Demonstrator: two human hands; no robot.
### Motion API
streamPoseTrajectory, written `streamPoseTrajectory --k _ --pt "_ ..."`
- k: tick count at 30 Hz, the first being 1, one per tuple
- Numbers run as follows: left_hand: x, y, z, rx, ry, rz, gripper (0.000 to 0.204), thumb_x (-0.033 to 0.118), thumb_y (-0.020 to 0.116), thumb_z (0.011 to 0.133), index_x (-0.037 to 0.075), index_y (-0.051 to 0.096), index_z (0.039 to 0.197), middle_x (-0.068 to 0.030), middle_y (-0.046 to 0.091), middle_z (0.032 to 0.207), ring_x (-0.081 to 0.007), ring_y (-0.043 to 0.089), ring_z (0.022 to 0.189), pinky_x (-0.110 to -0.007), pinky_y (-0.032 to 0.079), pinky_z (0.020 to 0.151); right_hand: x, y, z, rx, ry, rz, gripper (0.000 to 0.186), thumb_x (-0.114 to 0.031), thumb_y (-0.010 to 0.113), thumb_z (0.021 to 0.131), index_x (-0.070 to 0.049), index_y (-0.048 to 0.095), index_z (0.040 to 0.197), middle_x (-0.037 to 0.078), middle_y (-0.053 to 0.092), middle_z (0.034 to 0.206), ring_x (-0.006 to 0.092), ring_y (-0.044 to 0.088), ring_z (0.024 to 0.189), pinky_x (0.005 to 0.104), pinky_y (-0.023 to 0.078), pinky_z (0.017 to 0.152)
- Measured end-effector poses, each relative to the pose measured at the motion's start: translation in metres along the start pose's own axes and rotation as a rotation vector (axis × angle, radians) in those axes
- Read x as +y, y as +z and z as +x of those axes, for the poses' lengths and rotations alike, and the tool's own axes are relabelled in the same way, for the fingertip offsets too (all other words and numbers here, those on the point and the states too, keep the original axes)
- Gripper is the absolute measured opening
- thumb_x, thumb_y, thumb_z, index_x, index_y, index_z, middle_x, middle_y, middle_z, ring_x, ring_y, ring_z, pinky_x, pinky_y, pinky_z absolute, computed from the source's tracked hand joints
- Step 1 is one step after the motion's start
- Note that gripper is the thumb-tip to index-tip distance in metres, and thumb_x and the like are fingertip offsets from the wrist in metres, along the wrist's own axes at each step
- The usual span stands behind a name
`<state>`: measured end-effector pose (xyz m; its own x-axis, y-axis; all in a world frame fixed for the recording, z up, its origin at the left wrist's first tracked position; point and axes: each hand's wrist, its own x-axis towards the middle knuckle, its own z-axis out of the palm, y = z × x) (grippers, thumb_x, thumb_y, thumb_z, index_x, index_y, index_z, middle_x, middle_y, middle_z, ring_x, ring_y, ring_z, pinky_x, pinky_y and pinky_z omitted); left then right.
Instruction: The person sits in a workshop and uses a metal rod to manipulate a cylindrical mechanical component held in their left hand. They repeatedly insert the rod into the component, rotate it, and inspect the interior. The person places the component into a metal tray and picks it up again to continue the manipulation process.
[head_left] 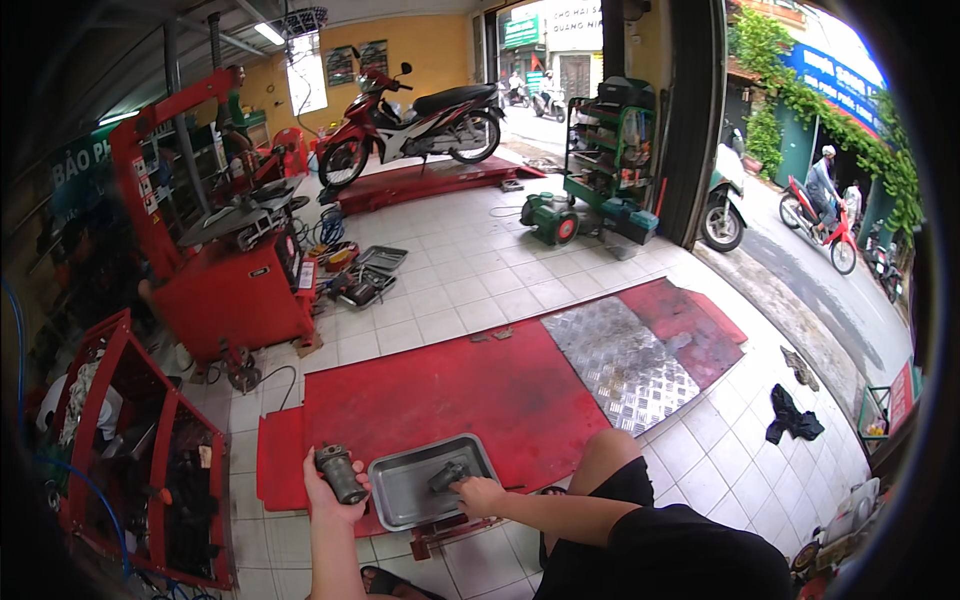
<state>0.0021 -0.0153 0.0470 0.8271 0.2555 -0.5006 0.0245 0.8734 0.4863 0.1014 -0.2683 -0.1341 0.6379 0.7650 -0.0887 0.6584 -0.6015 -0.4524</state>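
My left hand (336,497) is wrapped round a dark grey cylindrical metal part (341,474), held upright left of the tray; its top end looks like a flange or fitting. A shallow grey metal tray (392,500) lies on the near edge of the red lift platform (440,385). My right hand (482,497) reaches into the tray from the right, its fingers closed on a smaller dark metal part (449,477). The exact kind of either part is too small to tell.
A patterned metal plate (622,362) covers part of the platform. Left stands a red open-framed cart (150,450) with tools. Ahead are a red machine (240,300), a tool case (360,288), a green compressor (550,219) and a raised motorbike (415,125). A black cloth (792,414) lies right.
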Motion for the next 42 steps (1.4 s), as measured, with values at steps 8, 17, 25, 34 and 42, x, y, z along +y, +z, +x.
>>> streamPoseTrajectory --k 8,17,25,34,42 --pt "-0.016 0.026 -0.006 -0.077 -0.036 0.045 0.061 0.068 0.043 0.089 0.01 0.059 0.095 -0.0086 0.057 0.071 -0.0219 0.052 0.054 -0.035 0.041 0.051 -0.015 -0.148 0.025 0.45 0.045 0.467 0.033 -0.014 0.059 0.091 0.003 0.064 0.118 0.021 0.07 0.086 0.0339 0.07 0.077 0.0415 0.054 0.071" --pt "-0.051 0.022 0.021 0.048 -0.057 0.139 0.063 0.072 0.045 0.085 0.011 0.059 0.092 -0.0068 0.056 0.069 -0.0202 0.05 0.054 -0.033 0.039 0.051 -0.022 -0.16 0.026 0.113 -0.122 0.552 0.03 -0.014 0.06 0.093 0.002 0.064 0.118 0.017 0.071 0.082 0.0281 0.069 0.074 0.038 0.054 0.072" --pt "-0.073 0.005 0.027 0.147 -0.056 0.13 0.062 0.072 0.044 0.086 0.012 0.06 0.093 -0.0071 0.057 0.068 -0.0219 0.051 0.052 -0.034 0.04 0.05 -0.009 -0.156 0.011 -0.089 0.026 1.053 0.024 -0.009 0.052 0.099 0.001 0.052 0.121 0.01 0.066 0.101 0.0138 0.061 0.066 0.0284 0.048 0.058" --pt "-0.087 0.0 0.027 0.126 -0.12 0.037 0.065 0.072 0.041 0.087 0.012 0.062 0.101 -0.0094 0.058 0.069 -0.0243 0.054 0.053 -0.037 0.043 0.051 -0.002 -0.183 0.009 -0.447 0.12 1.947 0.046 -0.003 0.034 0.098 0.001 0.043 0.143 0.017 0.057 0.131 0.0233 0.064 0.094 0.0326 0.056 0.076" --pt "-0.086 0.011 0.016 0.013 -0.186 -0.024 0.065 0.069 0.041 0.09 0.01 0.061 0.109 -0.0111 0.058 0.075 -0.0254 0.054 0.057 -0.037 0.043 0.054 0.0 -0.141 0.023 -0.397 -0.361 1.94 0.059 0.009 0.054 0.094 -0.007 0.04 0.149 0.016 0.048 0.147 0.0294 0.057 0.125 0.0387 0.049 0.105"
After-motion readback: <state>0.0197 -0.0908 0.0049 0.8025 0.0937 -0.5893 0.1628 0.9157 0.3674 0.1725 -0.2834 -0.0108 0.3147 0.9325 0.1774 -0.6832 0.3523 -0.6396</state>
